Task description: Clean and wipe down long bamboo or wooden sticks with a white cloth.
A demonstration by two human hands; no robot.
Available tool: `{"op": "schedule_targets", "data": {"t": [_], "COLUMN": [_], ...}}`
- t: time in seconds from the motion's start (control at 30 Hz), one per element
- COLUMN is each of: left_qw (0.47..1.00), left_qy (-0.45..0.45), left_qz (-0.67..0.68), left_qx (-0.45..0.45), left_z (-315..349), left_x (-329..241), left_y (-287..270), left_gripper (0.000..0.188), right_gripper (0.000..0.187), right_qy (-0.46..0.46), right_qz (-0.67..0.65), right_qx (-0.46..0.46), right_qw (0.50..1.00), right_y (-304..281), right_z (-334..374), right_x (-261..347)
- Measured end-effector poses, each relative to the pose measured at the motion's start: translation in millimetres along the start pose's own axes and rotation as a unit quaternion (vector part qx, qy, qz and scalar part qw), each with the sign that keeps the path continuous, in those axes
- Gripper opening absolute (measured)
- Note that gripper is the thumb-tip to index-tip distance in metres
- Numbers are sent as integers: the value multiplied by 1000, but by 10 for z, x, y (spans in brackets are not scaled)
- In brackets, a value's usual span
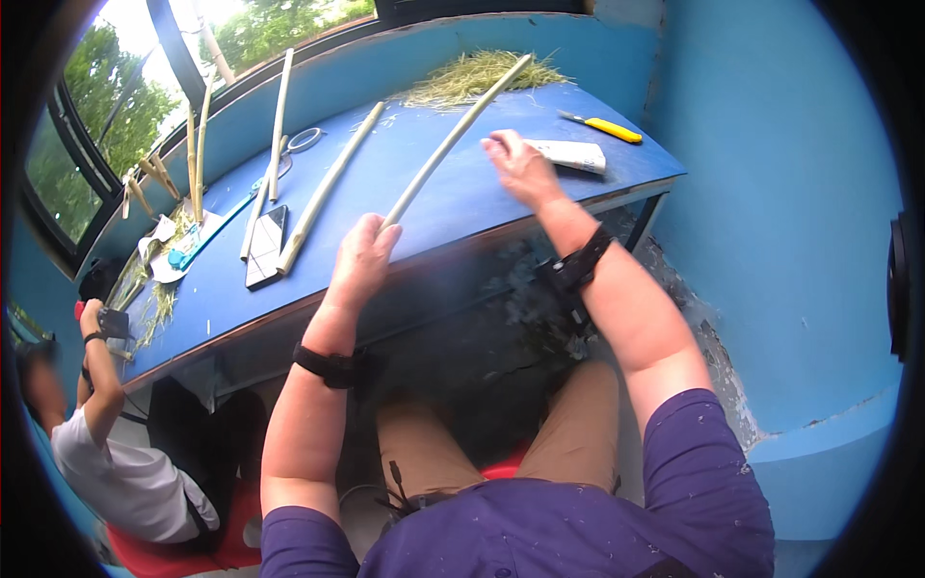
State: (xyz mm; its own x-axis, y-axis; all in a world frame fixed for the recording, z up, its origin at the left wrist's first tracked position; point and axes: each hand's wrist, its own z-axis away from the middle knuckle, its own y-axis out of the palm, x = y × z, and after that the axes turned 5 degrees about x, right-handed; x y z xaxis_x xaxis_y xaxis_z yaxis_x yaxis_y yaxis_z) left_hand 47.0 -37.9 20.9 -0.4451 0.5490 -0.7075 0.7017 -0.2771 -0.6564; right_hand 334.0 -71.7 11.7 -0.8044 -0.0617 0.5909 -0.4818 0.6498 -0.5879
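Note:
My left hand (362, 260) is closed around the lower end of a slender pale bamboo stick (455, 138). The stick slants up and away to the right, over the blue table. To its right, my right hand (523, 173) is raised over the table with its fingers loosely curled and partly apart, and I see nothing held in it. A white flattened roll (578, 156) with print on it lies just behind that hand. Farther right rests a yellow-handled utility knife (613, 128).
The blue table (434, 217) runs beneath the window. On it lie a heap of shavings (482, 79), a thicker bamboo pole (332, 188), a dark phone (267, 247), a tape roll (305, 140) and a teal saw-like tool (220, 229). A person (125, 462) sits at the left.

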Motion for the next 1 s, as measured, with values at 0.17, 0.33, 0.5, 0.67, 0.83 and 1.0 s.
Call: {"op": "schedule_targets", "data": {"t": [0.17,0.33,0.5,0.67,0.83,1.0], "left_qw": [998,974,959,945,944,939], "left_qy": [56,182,217,235,205,181], "left_qz": [-15,-117,-157,-191,-203,-231], "left_qx": [35,68,94,127,160,177], "left_z": [60,314,598,773,921,1006], "left_x": [-379,-531,-526,-428,-263,-195], "left_y": [475,530,371,86,-175,-346], "left_gripper": [27,24,24,22,21,22], "right_gripper": [33,38,41,43,42,42], "right_qy": [236,287,315,309,290,293], "right_qz": [-599,-759,-768,-776,-789,-778], "right_qx": [93,-44,-74,-146,-197,-260], "right_qw": [760,582,553,531,504,491], "right_y": [258,-81,-471,-831,-1064,-1135], "right_z": [514,442,458,568,745,915], "right_x": [892,715,427,84,-226,-554]}}
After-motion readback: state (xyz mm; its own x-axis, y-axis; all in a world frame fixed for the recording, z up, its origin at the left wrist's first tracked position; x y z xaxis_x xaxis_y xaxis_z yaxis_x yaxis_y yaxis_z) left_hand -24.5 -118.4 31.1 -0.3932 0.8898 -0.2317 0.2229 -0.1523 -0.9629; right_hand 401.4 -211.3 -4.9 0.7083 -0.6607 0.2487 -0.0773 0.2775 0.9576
